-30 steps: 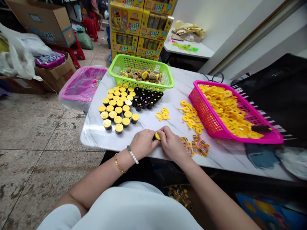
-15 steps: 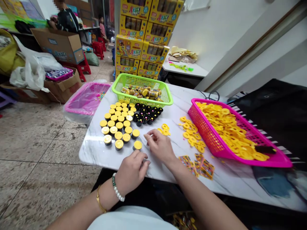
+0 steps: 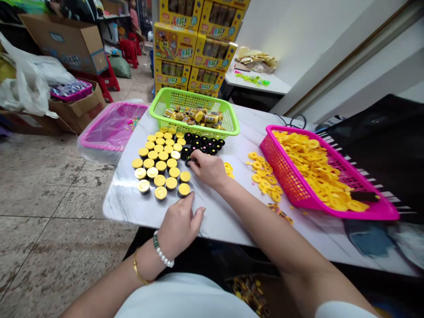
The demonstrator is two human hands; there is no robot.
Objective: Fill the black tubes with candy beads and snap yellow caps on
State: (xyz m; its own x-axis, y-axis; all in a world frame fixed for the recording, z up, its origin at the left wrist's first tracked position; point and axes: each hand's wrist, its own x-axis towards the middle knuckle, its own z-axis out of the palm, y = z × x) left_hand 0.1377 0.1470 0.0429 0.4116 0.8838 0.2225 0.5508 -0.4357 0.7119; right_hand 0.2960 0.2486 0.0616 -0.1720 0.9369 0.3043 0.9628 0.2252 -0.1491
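Observation:
My right hand [image 3: 210, 171] has thumb and fingertips closed on a small black cup [image 3: 189, 161] at the front of a cluster of black cups [image 3: 202, 142]. Coloured bits show inside several of these. My left hand [image 3: 180, 221] rests at the table's front edge, index finger stretched out and thumb apart. Its fingertip is at a black cup with a yellow lid [image 3: 184, 190]; whether it touches is hard to tell. Several more yellow-lidded cups [image 3: 160, 180] stand upright in loose rows to the left. Yellow ring-shaped pieces [image 3: 228, 168] lie partly hidden behind my right hand.
A green basket [image 3: 236, 128] of small wrapped cups stands at the back. To the right are loose yellow pieces [image 3: 265, 176] and a pink basket [image 3: 281, 187] full of them. A plastic-lined pink tub [image 3: 99, 148] stands left of the table [image 3: 122, 205]. Yellow boxes [image 3: 175, 44] are stacked behind.
My right hand has moved forward and left to the black cups, and its fingers have closed on one. My left index finger has straightened. The camera view has shifted slightly.

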